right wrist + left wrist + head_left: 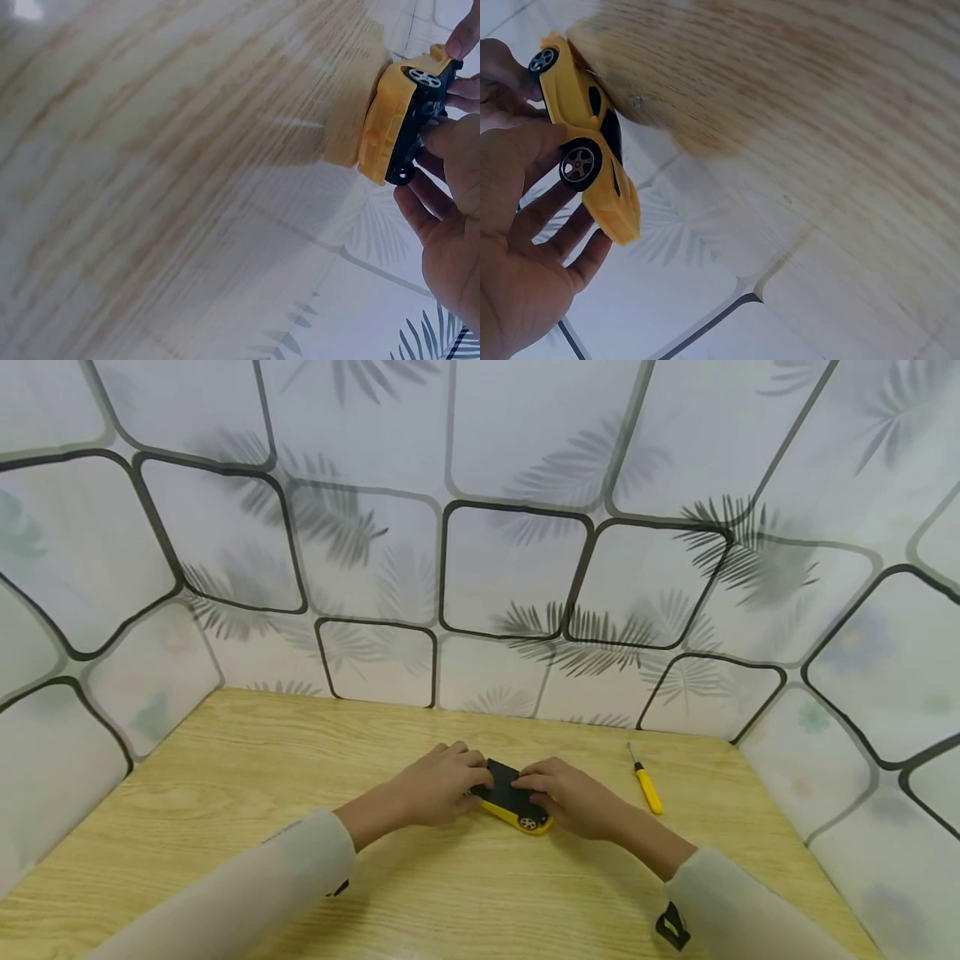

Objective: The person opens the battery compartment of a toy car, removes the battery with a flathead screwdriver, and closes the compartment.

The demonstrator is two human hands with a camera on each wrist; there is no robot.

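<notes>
A yellow toy car (504, 787) lies upside down on the wooden table (405, 893), its black underside facing up. My left hand (438, 785) grips one end, with the thumb and fingers about its edges. At the other end my right hand (573, 797) holds the car, fingertips on the black base. In the left wrist view the yellow side of the car (571, 97) and two spoked wheels show beside the left fingers. The right wrist view has the yellow body (386, 112) against the tabletop, with the right thumb on the underside.
A screwdriver (647, 789) with a yellow handle lies on the table to the right of the right hand. Patterned white sheeting (510, 568) with dark outlines and leaf prints surrounds the table at the back and both sides.
</notes>
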